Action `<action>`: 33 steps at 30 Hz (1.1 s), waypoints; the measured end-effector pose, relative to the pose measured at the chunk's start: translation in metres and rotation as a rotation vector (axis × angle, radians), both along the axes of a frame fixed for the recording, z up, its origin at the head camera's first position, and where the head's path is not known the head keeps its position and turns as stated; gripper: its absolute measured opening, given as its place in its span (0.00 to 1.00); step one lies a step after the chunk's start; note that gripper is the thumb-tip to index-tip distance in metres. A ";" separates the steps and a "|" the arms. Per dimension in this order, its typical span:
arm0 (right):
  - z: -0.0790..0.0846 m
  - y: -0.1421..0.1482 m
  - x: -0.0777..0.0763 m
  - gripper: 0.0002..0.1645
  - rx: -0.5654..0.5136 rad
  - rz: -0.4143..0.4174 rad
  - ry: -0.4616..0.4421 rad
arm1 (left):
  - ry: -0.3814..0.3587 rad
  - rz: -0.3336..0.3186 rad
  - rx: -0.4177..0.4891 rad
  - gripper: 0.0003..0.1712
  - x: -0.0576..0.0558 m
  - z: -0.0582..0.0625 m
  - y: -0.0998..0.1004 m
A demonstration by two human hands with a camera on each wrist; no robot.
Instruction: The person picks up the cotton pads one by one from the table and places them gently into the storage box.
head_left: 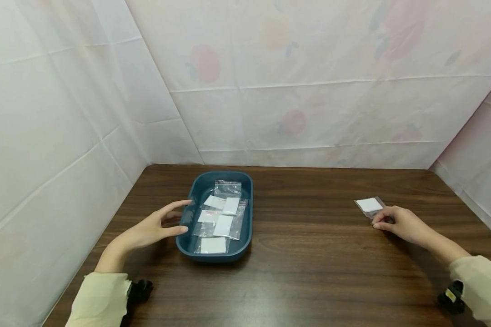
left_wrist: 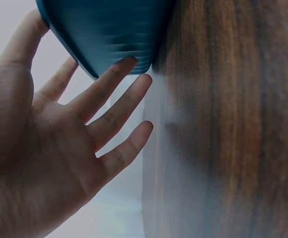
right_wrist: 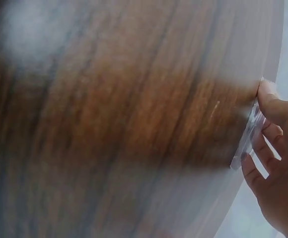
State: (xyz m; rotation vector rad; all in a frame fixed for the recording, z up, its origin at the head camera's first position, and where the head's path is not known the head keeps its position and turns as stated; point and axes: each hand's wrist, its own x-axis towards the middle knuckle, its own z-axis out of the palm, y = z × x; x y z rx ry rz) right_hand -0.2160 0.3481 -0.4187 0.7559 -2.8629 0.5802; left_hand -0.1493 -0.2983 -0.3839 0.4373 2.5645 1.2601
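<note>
A small clear zip bag with a white piece inside (head_left: 369,205) is pinched by its near edge in my right hand (head_left: 405,223), over the right part of the table. In the right wrist view, the thumb and fingers hold the clear bag (right_wrist: 248,134) along its edge. My left hand (head_left: 149,229) touches the left rim of a dark blue plastic bin (head_left: 248,227). Its fingers are spread and fairly straight; in the left wrist view, some lie beside the outer wall of the bin (left_wrist: 109,34). Several similar bags with white pieces (head_left: 222,225) lie overlapping inside.
The brown wood-grain table (head_left: 311,268) runs back to a pale patterned cloth (head_left: 311,113) that hangs behind it. More white cloth (head_left: 57,150) hangs along the left side. Black devices are strapped at both wrists over pale sleeves.
</note>
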 end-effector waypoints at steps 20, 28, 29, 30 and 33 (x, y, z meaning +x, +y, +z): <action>0.023 0.002 0.009 0.04 -0.119 -0.088 -0.117 | -0.012 0.003 0.008 0.41 0.001 0.000 0.000; 0.039 -0.002 0.015 0.07 -0.186 -0.088 -0.122 | -0.013 0.003 0.009 0.41 0.000 0.001 0.000; 0.041 -0.003 0.016 0.07 -0.192 -0.086 -0.114 | -0.014 0.005 0.007 0.41 0.000 0.001 0.000; 0.042 -0.005 0.018 0.07 -0.199 -0.084 -0.109 | -0.015 0.006 0.005 0.41 0.000 0.001 0.000; 0.046 -0.012 0.021 0.07 -0.227 -0.071 -0.103 | -0.014 0.008 -0.002 0.41 0.000 0.001 0.000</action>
